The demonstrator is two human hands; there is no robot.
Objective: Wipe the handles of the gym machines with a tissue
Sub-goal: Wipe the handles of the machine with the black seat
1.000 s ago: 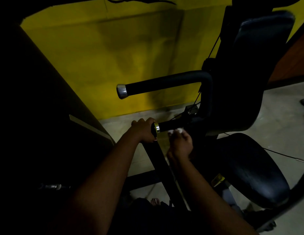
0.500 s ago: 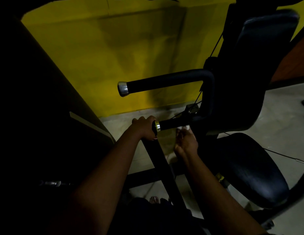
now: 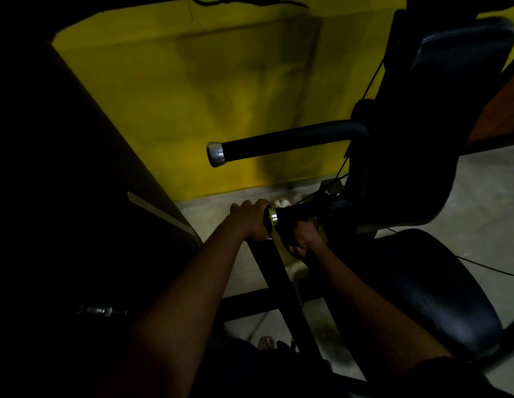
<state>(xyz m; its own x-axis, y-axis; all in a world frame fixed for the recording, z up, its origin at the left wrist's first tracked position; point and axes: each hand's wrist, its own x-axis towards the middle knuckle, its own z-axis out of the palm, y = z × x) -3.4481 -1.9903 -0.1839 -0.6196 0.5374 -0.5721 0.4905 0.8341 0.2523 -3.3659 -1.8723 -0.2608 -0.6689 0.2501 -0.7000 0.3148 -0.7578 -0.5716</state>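
Two black handles stick out to the left from a dark gym machine. The upper handle (image 3: 284,142) ends in a silver cap. The lower handle (image 3: 300,211) carries a gold ring at its tip. My left hand (image 3: 250,218) grips the end of the lower handle, just left of that ring. Under the same handle, right of the ring, my right hand (image 3: 301,238) is wrapped around it with a white tissue (image 3: 281,203), which peeks out above the handle. The scene is dim.
The machine's black padded backrest (image 3: 439,133) and seat (image 3: 428,285) fill the right side. A yellow wall (image 3: 192,96) stands behind. A dark frame bar (image 3: 281,288) slopes down between my forearms over the pale floor. A dark panel fills the left.
My right hand has slid left along the lower handle toward the gold ring, and the tissue now shows above the handle. My left hand keeps its grip at the tip.
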